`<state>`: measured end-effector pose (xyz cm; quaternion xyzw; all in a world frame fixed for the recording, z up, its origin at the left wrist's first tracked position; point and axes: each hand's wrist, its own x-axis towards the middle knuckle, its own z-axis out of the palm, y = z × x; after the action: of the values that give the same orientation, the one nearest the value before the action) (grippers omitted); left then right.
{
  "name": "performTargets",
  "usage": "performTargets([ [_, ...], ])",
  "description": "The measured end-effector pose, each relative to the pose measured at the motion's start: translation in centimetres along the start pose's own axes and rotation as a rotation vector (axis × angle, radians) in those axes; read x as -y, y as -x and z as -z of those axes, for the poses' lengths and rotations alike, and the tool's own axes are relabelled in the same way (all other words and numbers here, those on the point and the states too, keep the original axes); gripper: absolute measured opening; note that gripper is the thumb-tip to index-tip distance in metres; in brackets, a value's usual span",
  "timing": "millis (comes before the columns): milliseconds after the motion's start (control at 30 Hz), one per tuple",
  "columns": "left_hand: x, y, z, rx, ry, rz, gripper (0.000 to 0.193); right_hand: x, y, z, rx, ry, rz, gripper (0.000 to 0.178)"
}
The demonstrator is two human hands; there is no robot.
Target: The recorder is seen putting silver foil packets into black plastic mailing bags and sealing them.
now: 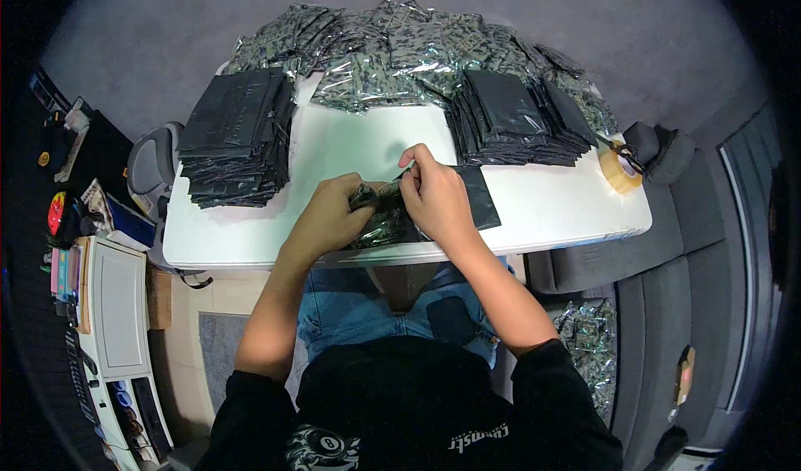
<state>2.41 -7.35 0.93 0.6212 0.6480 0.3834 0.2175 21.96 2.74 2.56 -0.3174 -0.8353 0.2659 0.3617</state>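
At the near edge of the white table (375,141), my left hand (332,214) grips a camouflage-patterned packet (385,222) in shiny clear plastic, thumb on top. Beside it my right hand (435,197) is closed, thumb and fingers pinched at the edge of a black plastic mailing bag (480,200). The bag lies flat under that hand and shows to its right. How far the packet reaches into the bag is hidden by my hands.
Stacks of black mailing bags stand left (229,129) and right (509,116). Camouflage packets (417,45) heap along the far edge. A tape roll (619,171) with a dark-handled tool sits at the right end. A grey sofa (659,229) and more packets (588,346) are lower right.
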Motion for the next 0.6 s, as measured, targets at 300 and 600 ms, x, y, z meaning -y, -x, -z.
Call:
performTargets([
  [300, -2.2, -0.5, -0.8, -0.209, 0.233, 0.399, 0.037, 0.0, 1.5, -0.4, -0.018, 0.078, 0.035, 0.03],
  [600, 0.4, 2.3, 0.0, -0.413, 0.498, 0.355, 0.036, 2.6, 2.5, -1.5, 0.04, 0.045, 0.071, 0.021],
])
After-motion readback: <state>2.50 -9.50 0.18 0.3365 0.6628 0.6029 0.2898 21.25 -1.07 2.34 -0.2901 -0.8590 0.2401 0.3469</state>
